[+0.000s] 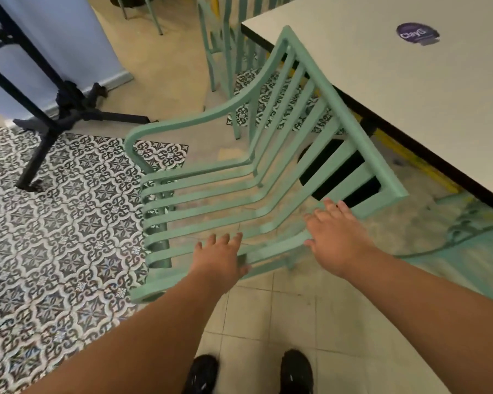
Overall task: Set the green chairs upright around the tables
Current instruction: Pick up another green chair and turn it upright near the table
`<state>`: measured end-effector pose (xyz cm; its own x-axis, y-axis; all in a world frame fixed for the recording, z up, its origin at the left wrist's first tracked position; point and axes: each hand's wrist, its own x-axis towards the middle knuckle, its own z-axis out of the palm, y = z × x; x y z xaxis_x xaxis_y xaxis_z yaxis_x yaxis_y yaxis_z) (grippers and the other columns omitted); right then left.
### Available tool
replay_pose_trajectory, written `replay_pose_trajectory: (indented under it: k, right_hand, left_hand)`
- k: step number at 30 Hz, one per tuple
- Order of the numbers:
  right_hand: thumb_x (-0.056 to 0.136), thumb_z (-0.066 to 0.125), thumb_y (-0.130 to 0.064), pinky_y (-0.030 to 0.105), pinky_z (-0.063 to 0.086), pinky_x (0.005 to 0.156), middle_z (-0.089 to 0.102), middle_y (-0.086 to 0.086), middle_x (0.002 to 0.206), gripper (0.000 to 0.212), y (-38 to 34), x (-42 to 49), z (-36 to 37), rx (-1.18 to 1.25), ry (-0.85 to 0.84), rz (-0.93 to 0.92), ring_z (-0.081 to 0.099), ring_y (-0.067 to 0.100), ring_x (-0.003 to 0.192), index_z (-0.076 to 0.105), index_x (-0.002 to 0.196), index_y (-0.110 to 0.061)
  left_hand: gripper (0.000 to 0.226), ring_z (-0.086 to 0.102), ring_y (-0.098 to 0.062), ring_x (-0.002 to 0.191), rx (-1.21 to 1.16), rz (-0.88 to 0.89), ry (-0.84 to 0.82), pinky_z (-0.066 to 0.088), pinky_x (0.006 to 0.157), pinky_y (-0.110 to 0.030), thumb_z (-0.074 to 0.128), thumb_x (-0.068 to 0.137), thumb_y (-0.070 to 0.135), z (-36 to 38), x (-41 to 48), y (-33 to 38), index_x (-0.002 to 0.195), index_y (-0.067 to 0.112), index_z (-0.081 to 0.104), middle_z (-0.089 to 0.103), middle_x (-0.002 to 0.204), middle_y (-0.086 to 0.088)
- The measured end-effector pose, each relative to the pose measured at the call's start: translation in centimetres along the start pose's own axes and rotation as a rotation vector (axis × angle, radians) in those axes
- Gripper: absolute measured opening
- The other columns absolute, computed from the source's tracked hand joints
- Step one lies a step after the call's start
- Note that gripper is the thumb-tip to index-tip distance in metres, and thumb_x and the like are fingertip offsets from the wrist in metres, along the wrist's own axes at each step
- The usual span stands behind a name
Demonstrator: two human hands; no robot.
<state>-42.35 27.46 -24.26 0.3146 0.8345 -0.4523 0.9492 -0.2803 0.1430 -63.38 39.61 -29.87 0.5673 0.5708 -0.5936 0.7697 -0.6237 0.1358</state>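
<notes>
Both hands spread and gripping nothing: left hand (pixel 219 258) and right hand (pixel 335 237) reach over the near armrest (pixel 268 253) of the green chair (pixel 239 194); contact unclear. Chair sits tilted left of the white table (pixel 382 66), back rail by the table edge, seat facing away. Step judged: taking hold. The next move calls for closing on the rail and turning the seat tableward.

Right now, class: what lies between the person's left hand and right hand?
In the head view, a side bar of the green chair spans the gap between the left hand and right hand, with pale floor showing through its slats.
</notes>
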Motion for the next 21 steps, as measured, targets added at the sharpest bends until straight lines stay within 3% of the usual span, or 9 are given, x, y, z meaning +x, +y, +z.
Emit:
replay_pose_trajectory:
  k: [2, 4, 6, 8, 17, 21]
  right_hand:
    - [0.108, 0.038, -0.04, 0.047, 0.004, 0.127, 0.047, 0.008, 0.154, 0.05, -0.2, 0.6, 0.9, -0.066, -0.018, 0.022, 0.026, 0.032, 0.152, 0.04, 0.153, -0.018]
    - [0.105, 0.041, -0.03, 0.044, 0.014, 0.121, 0.058, 0.001, 0.136, 0.035, -0.3, 1.2, 1.6, -0.123, -0.003, 0.03, 0.044, 0.027, 0.136, 0.052, 0.137, -0.024]
    - [0.101, 0.041, -0.022, 0.041, 0.019, 0.116, 0.06, -0.005, 0.126, 0.033, -0.3, 1.3, 1.9, -0.128, 0.019, 0.042, 0.05, 0.022, 0.126, 0.055, 0.13, -0.027]
    - [0.098, 0.042, -0.018, 0.039, 0.02, 0.114, 0.061, -0.007, 0.122, 0.034, -0.4, 1.4, 2.1, -0.136, 0.05, 0.049, 0.052, 0.02, 0.123, 0.056, 0.127, -0.028]
    - [0.097, 0.045, -0.016, 0.036, 0.025, 0.11, 0.061, -0.008, 0.113, 0.028, -1.0, 1.3, 1.5, -0.14, 0.057, 0.075, 0.055, 0.019, 0.115, 0.059, 0.118, -0.028]
    - [0.095, 0.045, -0.015, 0.036, 0.029, 0.107, 0.062, -0.007, 0.11, 0.026, -1.7, 1.4, 1.0, -0.175, 0.03, 0.083, 0.057, 0.019, 0.112, 0.059, 0.113, -0.028]
  left_hand:
    - [0.082, 0.021, -0.034, 0.153, 0.005, 0.023, -0.011, 0.021, 0.122, -0.058, 0.054, 0.097, 0.058, 0.8, 1.6, 0.6, 0.162, 0.028, 0.013, 0.029, 0.165, -0.003]
    - [0.063, 0.038, -0.031, 0.142, -0.035, 0.017, -0.033, 0.033, 0.113, -0.058, 0.06, 0.097, 0.044, 1.7, 2.5, 1.3, 0.152, 0.03, 0.032, 0.047, 0.152, -0.001]
    - [0.041, 0.047, -0.029, 0.129, -0.045, 0.007, -0.045, 0.042, 0.1, -0.056, 0.06, 0.097, 0.025, 2.6, 3.2, 1.8, 0.134, 0.032, 0.045, 0.056, 0.137, -0.001]
    - [0.036, 0.051, -0.029, 0.122, -0.017, 0.008, -0.044, 0.043, 0.092, -0.054, 0.057, 0.096, 0.014, 3.2, 3.5, 1.6, 0.125, 0.031, 0.046, 0.058, 0.127, -0.001]
    - [0.008, 0.06, -0.03, 0.102, 0.019, 0.194, 0.05, 0.045, 0.077, -0.043, 0.049, 0.099, 0.026, 3.3, 3.9, -0.4, 0.105, 0.025, 0.044, 0.064, 0.112, -0.005]
    - [0.011, 0.055, -0.026, 0.087, 0.012, 0.227, 0.052, 0.045, 0.072, -0.04, 0.051, 0.099, 0.031, 3.2, 4.1, -1.1, 0.1, 0.026, 0.041, 0.065, 0.107, -0.005]
